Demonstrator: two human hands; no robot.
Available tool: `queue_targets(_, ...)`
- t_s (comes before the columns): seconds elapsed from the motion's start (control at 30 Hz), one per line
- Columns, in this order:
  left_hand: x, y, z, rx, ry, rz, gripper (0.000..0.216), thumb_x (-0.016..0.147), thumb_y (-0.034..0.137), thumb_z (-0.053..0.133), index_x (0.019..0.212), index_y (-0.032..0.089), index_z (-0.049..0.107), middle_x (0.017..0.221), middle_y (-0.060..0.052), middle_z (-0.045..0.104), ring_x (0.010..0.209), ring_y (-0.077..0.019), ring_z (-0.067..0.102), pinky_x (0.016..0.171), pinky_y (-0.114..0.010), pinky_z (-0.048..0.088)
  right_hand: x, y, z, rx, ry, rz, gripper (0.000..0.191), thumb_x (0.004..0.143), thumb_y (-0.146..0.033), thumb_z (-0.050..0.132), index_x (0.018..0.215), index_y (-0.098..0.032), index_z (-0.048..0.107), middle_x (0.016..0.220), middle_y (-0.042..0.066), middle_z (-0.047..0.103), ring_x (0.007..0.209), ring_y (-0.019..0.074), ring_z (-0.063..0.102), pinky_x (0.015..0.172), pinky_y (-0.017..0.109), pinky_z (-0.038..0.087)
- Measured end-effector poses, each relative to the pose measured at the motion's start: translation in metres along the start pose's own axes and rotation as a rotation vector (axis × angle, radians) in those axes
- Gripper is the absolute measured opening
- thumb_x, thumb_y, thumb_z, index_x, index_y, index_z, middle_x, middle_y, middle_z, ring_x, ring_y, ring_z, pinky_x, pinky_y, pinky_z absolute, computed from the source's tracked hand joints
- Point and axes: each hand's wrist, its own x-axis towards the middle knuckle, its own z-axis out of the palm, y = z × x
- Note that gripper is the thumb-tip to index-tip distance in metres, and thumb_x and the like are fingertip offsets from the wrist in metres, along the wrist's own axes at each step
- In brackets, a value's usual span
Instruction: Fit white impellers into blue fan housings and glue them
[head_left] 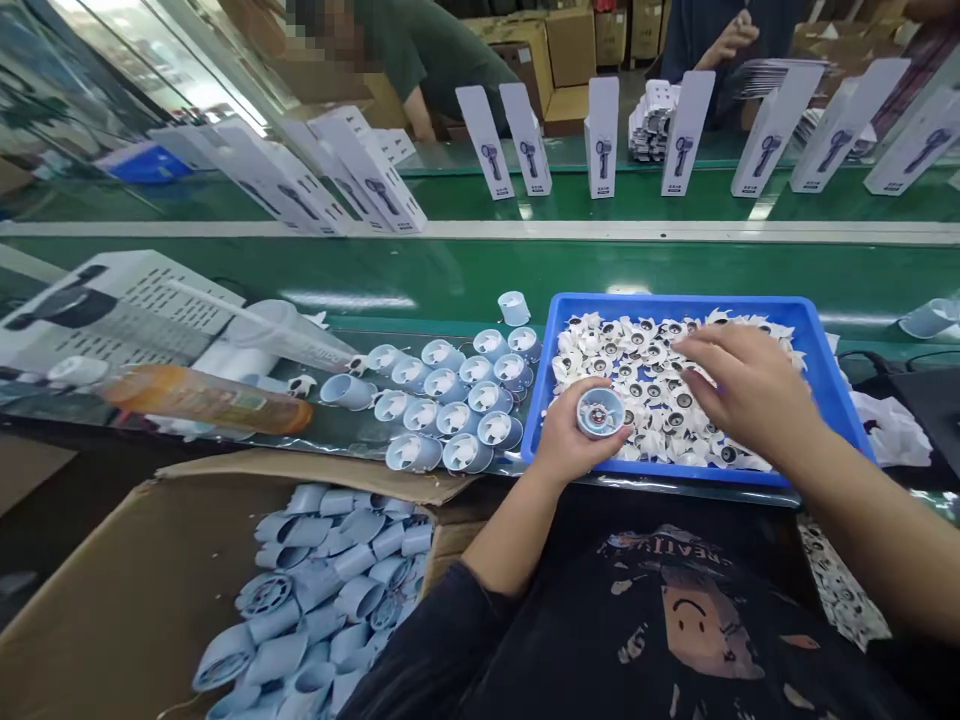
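My left hand is closed around a light blue fan housing, its round mouth facing up. Inside the housing a small motor hub with spokes shows. My right hand hovers over a blue tray, fingers stretched out and apart, with no object visible in them. White fan blades with dark round centres fill the tray in a loose heap. To its left, several light blue housings with white blades inside stand in rows on the bench.
An open cardboard box of loose blue housings sits below on the left. An orange bottle lies near the bench's left end. White printed boxes stand along the green conveyor. Two people are across it.
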Motion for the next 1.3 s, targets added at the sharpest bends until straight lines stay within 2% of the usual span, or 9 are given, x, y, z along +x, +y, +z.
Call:
queue_targets(0.2, 0.003, 0.005, 0.002, 0.081, -0.138, 0.039, 0.049, 0.067, 0.037, 0.079, 0.11, 0.021, 0.06, 0.115, -0.009, 0.07, 0.108, -0.0278, 0.066, 0.099, -0.043, 0.051, 0.088, -0.009, 0.05, -0.239, -0.297, 0.192, 0.028, 0.097, -0.029, 0.053, 0.118, -0.01, 0.058, 0.121, 0.014, 0.055, 0.114, 0.026, 0.054, 0.095, 0.046, 0.049)
queue_targets(0.33, 0.005, 0.006, 0.001, 0.046, -0.142, 0.04, 0.051, 0.068, 0.038, 0.08, 0.112, 0.021, 0.06, 0.12, -0.008, 0.068, 0.111, -0.0275, 0.065, 0.101, -0.041, 0.05, 0.074, -0.017, 0.052, -0.329, -0.345, 0.08, 0.031, 0.095, -0.028, 0.056, 0.121, -0.011, 0.055, 0.13, 0.013, 0.049, 0.118, 0.0255, 0.05, 0.098, 0.044, 0.047)
queue_targets(0.5, 0.005, 0.007, 0.002, -0.012, -0.132, 0.031, 0.053, 0.068, 0.038, 0.08, 0.113, 0.021, 0.057, 0.118, -0.009, 0.067, 0.111, -0.0278, 0.063, 0.099, -0.042, 0.049, 0.037, -0.028, 0.036, -0.327, -0.54, -0.082, 0.019, 0.098, -0.023, 0.05, 0.11, -0.012, 0.061, 0.107, 0.007, 0.061, 0.106, 0.0199, 0.058, 0.099, 0.043, 0.046)
queue_targets(0.63, 0.005, -0.001, 0.006, -0.068, 0.011, -0.114, 0.064, 0.063, 0.038, 0.084, 0.115, 0.021, 0.049, 0.113, -0.008, 0.063, 0.101, -0.0247, 0.064, 0.09, -0.038, 0.051, 0.045, -0.035, 0.04, -0.287, -0.624, 0.029, 0.026, 0.099, -0.029, 0.052, 0.119, -0.013, 0.057, 0.108, 0.008, 0.061, 0.101, 0.0192, 0.06, 0.094, 0.042, 0.05)
queue_targets(0.8, 0.005, -0.012, 0.007, -0.095, 0.117, -0.163, 0.072, 0.056, 0.043, 0.088, 0.111, 0.021, 0.047, 0.109, -0.007, 0.061, 0.095, -0.0226, 0.063, 0.087, -0.037, 0.051, 0.066, -0.039, 0.052, -0.181, -0.766, 0.191, 0.025, 0.096, -0.033, 0.058, 0.109, -0.012, 0.061, 0.105, 0.008, 0.062, 0.096, 0.0172, 0.061, 0.087, 0.037, 0.054)
queue_targets(0.93, 0.0, -0.012, 0.001, -0.173, 0.135, -0.021, 0.063, 0.073, 0.058, 0.072, 0.118, 0.021, 0.049, 0.122, -0.013, 0.06, 0.114, -0.0269, 0.061, 0.098, -0.041, 0.049, 0.054, -0.047, 0.05, -0.085, -0.7, 0.269, 0.022, 0.094, -0.029, 0.061, 0.108, -0.012, 0.062, 0.108, 0.008, 0.061, 0.101, 0.0189, 0.06, 0.092, 0.041, 0.053)
queue_targets(1.03, -0.006, -0.007, -0.009, -0.204, 0.114, 0.051, 0.065, 0.082, 0.061, 0.06, 0.13, 0.022, 0.041, 0.121, -0.013, 0.062, 0.11, -0.0264, 0.064, 0.093, -0.041, 0.053, 0.032, -0.051, 0.038, 0.04, -0.512, 0.303, 0.023, 0.095, -0.021, 0.056, 0.116, -0.011, 0.058, 0.118, 0.011, 0.058, 0.109, 0.0223, 0.058, 0.098, 0.047, 0.049)
queue_targets(1.2, -0.008, 0.012, -0.024, 0.205, 0.047, 0.124, 0.061, 0.076, 0.05, 0.072, 0.123, 0.021, 0.048, 0.119, -0.011, 0.063, 0.108, -0.0264, 0.064, 0.094, -0.041, 0.052, -0.008, -0.05, 0.011, 0.433, -0.235, 0.171, 0.033, 0.101, -0.018, 0.034, 0.132, -0.015, 0.044, 0.123, 0.012, 0.057, 0.1, 0.0141, 0.061, 0.087, 0.028, 0.054)
queue_targets(1.3, -0.004, 0.025, -0.022, 0.367, -0.078, 0.227, 0.05, 0.079, 0.044, 0.071, 0.119, 0.021, 0.053, 0.114, -0.01, 0.068, 0.107, -0.0267, 0.065, 0.094, -0.042, 0.051, -0.025, -0.051, 0.005, 0.588, -0.151, 0.051, 0.029, 0.097, -0.022, 0.042, 0.123, -0.016, 0.052, 0.107, 0.008, 0.062, 0.086, 0.0136, 0.062, 0.076, 0.026, 0.055)
